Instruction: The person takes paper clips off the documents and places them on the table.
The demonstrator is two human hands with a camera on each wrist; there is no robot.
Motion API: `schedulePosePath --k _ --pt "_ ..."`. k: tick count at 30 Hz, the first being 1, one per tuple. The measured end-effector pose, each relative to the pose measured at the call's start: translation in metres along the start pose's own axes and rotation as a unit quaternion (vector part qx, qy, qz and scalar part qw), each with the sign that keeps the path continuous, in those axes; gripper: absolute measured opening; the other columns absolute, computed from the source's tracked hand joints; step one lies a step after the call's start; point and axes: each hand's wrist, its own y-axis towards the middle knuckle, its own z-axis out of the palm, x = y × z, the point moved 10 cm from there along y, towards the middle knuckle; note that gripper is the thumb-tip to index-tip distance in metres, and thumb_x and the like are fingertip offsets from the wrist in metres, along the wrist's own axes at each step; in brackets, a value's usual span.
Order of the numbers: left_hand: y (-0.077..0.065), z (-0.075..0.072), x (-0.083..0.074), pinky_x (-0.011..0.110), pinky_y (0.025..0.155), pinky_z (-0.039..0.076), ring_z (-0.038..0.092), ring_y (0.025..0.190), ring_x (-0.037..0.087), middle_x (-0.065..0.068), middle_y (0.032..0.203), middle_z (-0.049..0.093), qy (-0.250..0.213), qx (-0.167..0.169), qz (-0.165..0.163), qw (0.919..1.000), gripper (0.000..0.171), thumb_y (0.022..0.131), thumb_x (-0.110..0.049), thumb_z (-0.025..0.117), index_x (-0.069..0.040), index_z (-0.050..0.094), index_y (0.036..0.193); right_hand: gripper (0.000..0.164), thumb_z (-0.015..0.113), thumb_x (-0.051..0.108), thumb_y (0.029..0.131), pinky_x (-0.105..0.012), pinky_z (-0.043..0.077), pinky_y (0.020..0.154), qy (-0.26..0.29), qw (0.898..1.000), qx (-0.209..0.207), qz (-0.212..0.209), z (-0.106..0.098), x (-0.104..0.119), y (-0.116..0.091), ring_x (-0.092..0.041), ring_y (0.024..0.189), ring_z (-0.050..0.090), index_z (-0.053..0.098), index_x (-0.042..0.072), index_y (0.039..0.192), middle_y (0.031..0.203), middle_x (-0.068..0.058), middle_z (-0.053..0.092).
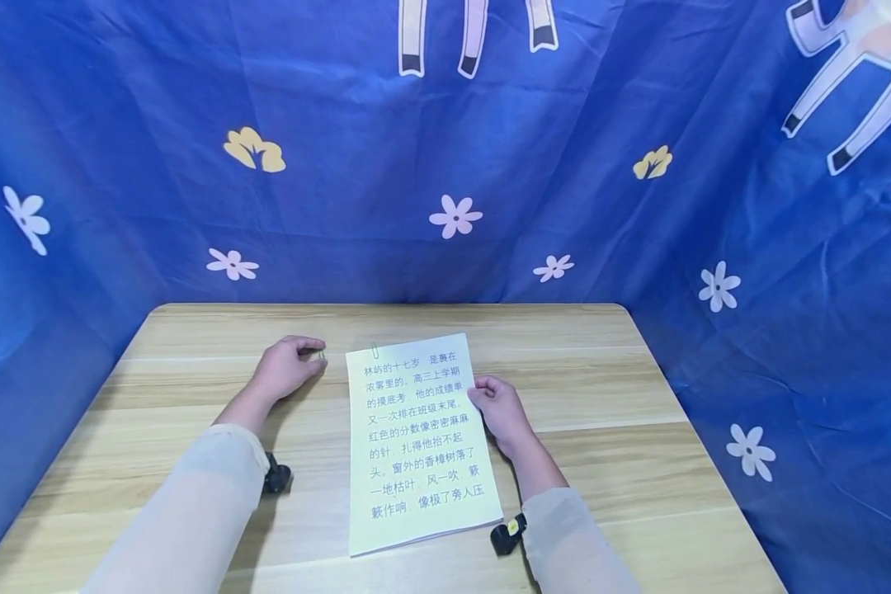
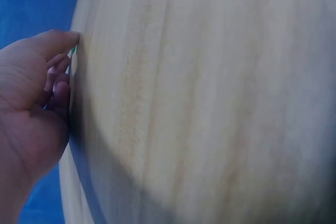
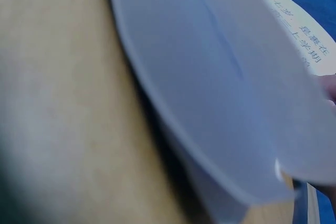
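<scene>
A stack of paper sheets [image 1: 423, 528] printed with Chinese text stands tilted over the table, its lower edge toward me. My right hand [image 1: 503, 412] grips its right edge, thumb on the printed face. One green paper clip [image 1: 374, 351] sits on the stack's top edge, left of the middle. Left of the stack, my left hand [image 1: 285, 370] pinches another small green paper clip [image 1: 322, 355] between thumb and fingertips; the left wrist view shows only a speck of its green. Close up in the right wrist view, the sheets [image 3: 210, 103] bow and part slightly at the edge.
A light wood-grain table [image 1: 601, 462] lies under both hands. Blue curtains [image 1: 356, 165] with flower and animal prints enclose the back and sides. Each wrist bears a small black camera, such as the left one [image 1: 276, 477].
</scene>
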Motion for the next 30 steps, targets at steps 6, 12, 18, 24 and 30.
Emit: schedulePosePath --k 6,12,18,24,30 --pt "0.001 -0.009 -0.007 0.062 0.114 0.05 0.061 0.131 0.047 0.032 0.148 0.054 -0.049 -0.032 -0.011 0.9982 0.046 0.106 -0.018 0.061 0.002 0.059 0.148 0.023 0.064 0.011 0.107 -0.026 0.064 0.079 0.0 1.0 0.002 0.009 0.0 -0.002 0.0 -0.016 0.088 0.074 0.069 0.001 0.127 0.108 -0.011 0.077" --pt "0.0 -0.02 -0.038 0.059 0.117 0.05 0.06 0.132 0.044 0.028 0.146 0.058 -0.116 -0.091 0.0 0.989 0.044 0.106 -0.016 0.062 0.001 0.058 0.147 0.021 0.064 0.011 0.107 -0.027 0.064 0.079 -0.002 1.0 -0.005 0.015 -0.004 -0.002 -0.001 -0.016 0.088 0.075 0.07 0.002 0.125 0.109 -0.012 0.078" --pt "-0.007 -0.007 -0.063 0.046 0.115 0.052 0.066 0.129 0.034 0.022 0.148 0.066 -0.171 -0.093 0.008 0.9809 0.044 0.107 -0.015 0.062 -0.004 0.058 0.149 0.02 0.064 0.011 0.107 -0.026 0.063 0.079 -0.002 1.0 0.0 0.013 -0.004 -0.003 -0.002 -0.015 0.087 0.074 0.07 0.001 0.124 0.106 -0.011 0.077" --pt "-0.011 0.015 -0.07 0.056 0.117 0.053 0.065 0.137 0.041 0.019 0.158 0.059 -0.192 -0.055 0.018 0.9797 0.051 0.109 -0.017 0.061 -0.008 0.05 0.158 0.019 0.064 0.012 0.107 -0.026 0.063 0.079 -0.001 1.0 -0.001 0.014 -0.002 -0.002 -0.001 -0.016 0.086 0.074 0.071 0.003 0.123 0.105 -0.01 0.077" --pt "-0.014 0.03 -0.075 0.057 0.119 0.049 0.061 0.138 0.042 0.018 0.153 0.064 -0.197 -0.039 0.022 0.9794 0.054 0.108 -0.018 0.066 -0.01 0.051 0.158 0.018 0.065 0.011 0.107 -0.025 0.062 0.077 -0.002 1.0 0.0 0.002 -0.002 0.0 0.0 -0.014 0.085 0.074 0.07 0.001 0.121 0.103 -0.009 0.078"
